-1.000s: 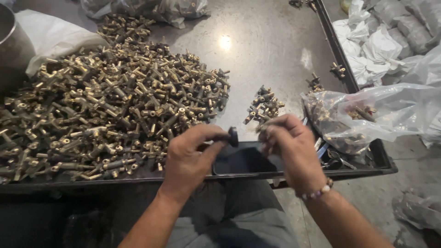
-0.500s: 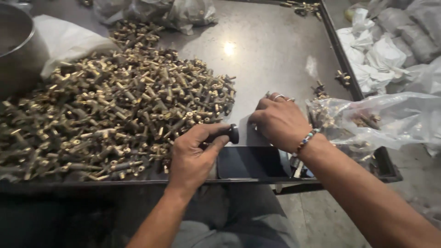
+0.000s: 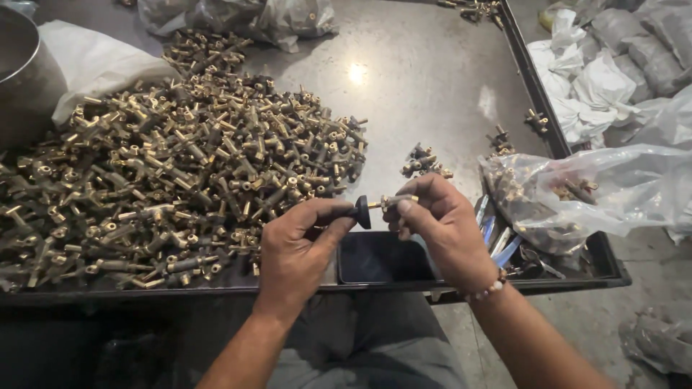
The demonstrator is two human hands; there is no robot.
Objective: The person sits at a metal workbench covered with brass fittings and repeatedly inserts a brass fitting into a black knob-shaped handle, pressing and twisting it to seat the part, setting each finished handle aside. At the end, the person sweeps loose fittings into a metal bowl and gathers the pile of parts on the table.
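My left hand [image 3: 299, 241] grips a small tool with a black round handle [image 3: 362, 211]; its thin tip points right. My right hand [image 3: 436, 223] pinches a small brass fitting [image 3: 396, 201] against that tip, just above a dark phone [image 3: 382, 257] lying at the tray's front edge. A big heap of brass fittings [image 3: 173, 166] spreads to the left of both hands. A small cluster of fittings [image 3: 424, 162] lies just beyond my right hand.
A metal tray [image 3: 425, 94] holds everything. A clear plastic bag [image 3: 577, 191] with some fittings drapes over its right rim, with several blades or pens [image 3: 497, 238] beside it. A metal pot [image 3: 25, 72] and white cloth [image 3: 101, 65] sit far left; bags lie at the back.
My right hand reached out towards the small cluster, then came back with a brass fitting and now holds it against the tool's tip. My left hand kept hold of the tool.
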